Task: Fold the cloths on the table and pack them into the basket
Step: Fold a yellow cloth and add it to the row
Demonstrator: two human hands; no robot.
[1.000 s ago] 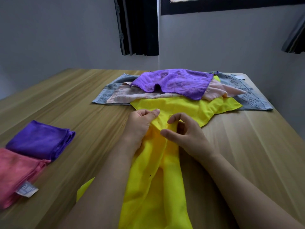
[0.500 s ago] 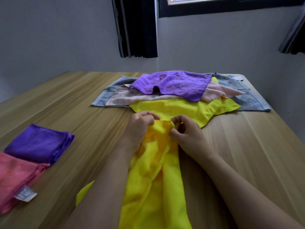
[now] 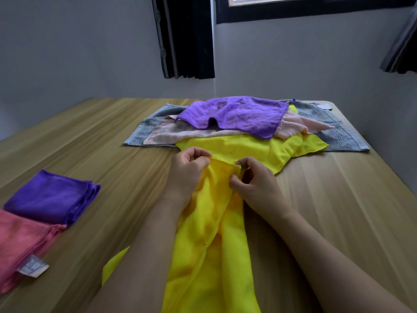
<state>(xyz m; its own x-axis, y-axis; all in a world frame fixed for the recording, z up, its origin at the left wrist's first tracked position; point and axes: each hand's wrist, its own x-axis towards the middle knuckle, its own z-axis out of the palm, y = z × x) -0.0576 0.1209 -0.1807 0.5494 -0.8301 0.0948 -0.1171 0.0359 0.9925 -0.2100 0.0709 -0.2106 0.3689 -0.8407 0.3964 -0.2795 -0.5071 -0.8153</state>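
A yellow cloth [image 3: 212, 240] hangs bunched between my forearms, running from its top edge down out of view. My left hand [image 3: 187, 175] pinches the top edge at its left corner. My right hand [image 3: 255, 186] pinches the same edge at its right corner. Behind them lies a pile of unfolded cloths: another yellow cloth [image 3: 259, 147], a pale pink cloth [image 3: 180, 135], a purple cloth [image 3: 239, 115] on top, and a grey towel [image 3: 338, 134] underneath. No basket is in view.
A folded purple cloth [image 3: 52, 196] and a folded pink cloth [image 3: 20, 242] with a white label sit at the left on the wooden table [image 3: 338, 195]. Grey walls and dark curtains stand behind the table's far edge.
Both hands have gathered the yellow cloth's top edge, then drawn slightly apart along it, each pinching a corner. The view has tilted down a little.
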